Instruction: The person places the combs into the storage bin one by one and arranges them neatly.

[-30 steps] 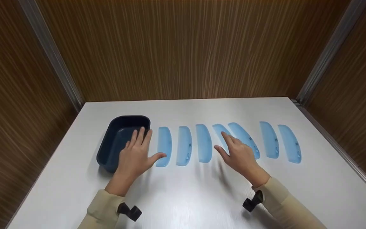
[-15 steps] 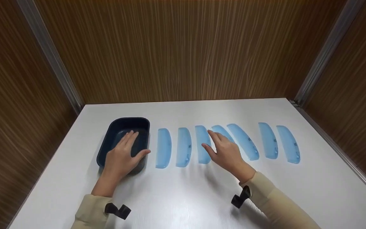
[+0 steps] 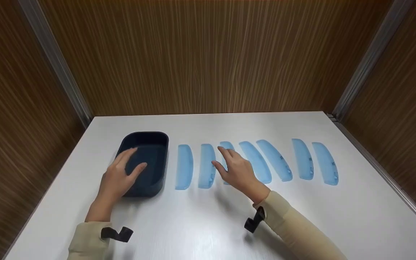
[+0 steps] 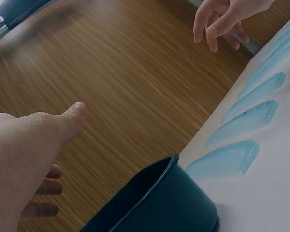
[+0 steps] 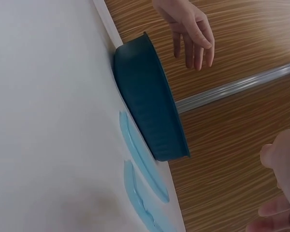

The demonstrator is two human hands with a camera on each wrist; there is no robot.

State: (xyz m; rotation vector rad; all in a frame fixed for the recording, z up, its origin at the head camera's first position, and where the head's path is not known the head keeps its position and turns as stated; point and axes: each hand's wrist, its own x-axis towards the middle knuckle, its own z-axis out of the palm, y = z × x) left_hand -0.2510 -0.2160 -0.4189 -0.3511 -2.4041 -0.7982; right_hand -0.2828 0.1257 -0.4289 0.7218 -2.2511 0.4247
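Over the left side of a dark blue rectangular tub (image 3: 152,156), my left hand (image 3: 116,178) hovers with thumb and fingers spread, holding nothing. My right hand (image 3: 238,172) is held above the row of translucent blue combs, its thumb apart from its loosely extended fingers and nothing in its grasp. It partly hides one comb (image 3: 226,144) and overlaps the edge of the comb (image 3: 206,168) left of it. Nearest the tub lies another comb (image 3: 184,167); its fine teeth show on the comb (image 4: 227,159) in the left wrist view.
More blue combs lie to the right, including a slanted comb (image 3: 274,160) and the outermost comb (image 3: 325,164). They rest on a white table (image 3: 200,220) with wood-grain panels (image 3: 208,57) behind and at both sides. Metal strips run up the corners.
Both hands have moved left: the left across the tub to its left side, the right along the combs, uncovering one and covering another. The combs and tub stay in place.
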